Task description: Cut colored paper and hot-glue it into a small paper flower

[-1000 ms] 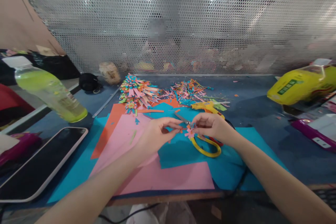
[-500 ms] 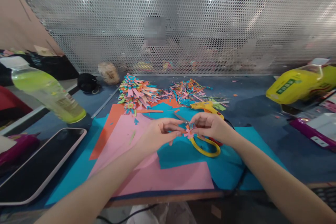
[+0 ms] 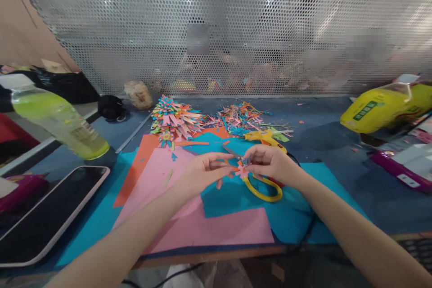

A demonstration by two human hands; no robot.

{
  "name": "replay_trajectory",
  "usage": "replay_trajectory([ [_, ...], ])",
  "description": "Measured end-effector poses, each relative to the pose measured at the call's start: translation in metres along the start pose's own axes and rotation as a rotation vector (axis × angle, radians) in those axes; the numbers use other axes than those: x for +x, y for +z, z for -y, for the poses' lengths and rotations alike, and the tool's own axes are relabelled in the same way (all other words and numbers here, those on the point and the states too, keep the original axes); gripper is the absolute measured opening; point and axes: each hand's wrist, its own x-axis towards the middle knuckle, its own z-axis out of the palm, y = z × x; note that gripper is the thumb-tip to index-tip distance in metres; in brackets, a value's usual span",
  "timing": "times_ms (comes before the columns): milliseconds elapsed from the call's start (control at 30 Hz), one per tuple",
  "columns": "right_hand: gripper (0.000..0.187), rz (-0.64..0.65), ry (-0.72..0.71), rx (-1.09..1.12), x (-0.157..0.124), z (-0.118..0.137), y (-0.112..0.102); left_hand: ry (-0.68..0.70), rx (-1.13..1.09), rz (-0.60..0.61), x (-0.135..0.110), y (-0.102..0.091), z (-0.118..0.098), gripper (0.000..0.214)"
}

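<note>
A small paper flower (image 3: 242, 171) in pink, orange and blue is held between my two hands above the blue paper. My left hand (image 3: 209, 168) pinches its orange part from the left. On the other side, my right hand (image 3: 268, 160) has its fingertips closed on the flower's edge. Beneath them lie scissors (image 3: 263, 198) with yellow handles, their blades pointing up and left, partly hidden by the right hand. Pink paper (image 3: 232, 231) and blue paper (image 3: 324, 189) spread under my forearms. A yellow glue gun (image 3: 261, 136) rests just beyond the right hand.
Behind the hands stand a pile of fringed paper pieces (image 3: 175, 119) and a heap of thin paper scraps (image 3: 241, 114). A phone (image 3: 54, 216) and a green drink bottle (image 3: 60, 117) are on the left. A yellow bottle (image 3: 371, 108) lies at right, before a perforated metal panel (image 3: 236, 9).
Both hands stay almost in place with the paper flower between them. The whole view has shifted very slightly; nothing has been picked up or put down.
</note>
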Motion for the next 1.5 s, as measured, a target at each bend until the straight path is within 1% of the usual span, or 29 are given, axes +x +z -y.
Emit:
replay_trajectory([
  [333, 0.022, 0.015, -0.025, -0.02, -0.0001, -0.0043, 0.0007, 0.022, 0.02, 0.008, -0.0019, 0.0019, -0.0023, 0.039],
  [533, 0.021, 0.007, -0.012, -0.041, -0.0009, -0.0009, 0.0019, 0.016, 0.045, 0.001, -0.0026, 0.003, -0.0046, 0.04],
  [700, 0.023, 0.0, -0.008, -0.003, -0.0008, 0.0015, 0.0034, 0.013, 0.052, 0.011, -0.0023, 0.0025, -0.0037, 0.04],
  [900, 0.022, -0.003, -0.017, 0.025, 0.0001, 0.0029, 0.0029, 0.019, -0.034, 0.009, 0.0007, -0.0015, 0.0022, 0.036],
  [1100, 0.025, -0.007, -0.012, 0.034, 0.0006, 0.0006, 0.002, 0.019, -0.047, 0.035, 0.0018, -0.0019, 0.0049, 0.034],
  [1267, 0.024, -0.011, -0.012, 0.033, 0.0002, 0.0001, 0.0027, 0.015, -0.051, 0.025, 0.0001, 0.0002, 0.0033, 0.033],
  [1500, 0.021, -0.018, -0.029, 0.02, -0.0001, -0.0025, 0.0032, -0.041, -0.229, 0.04, -0.0021, 0.0017, 0.002, 0.031],
])
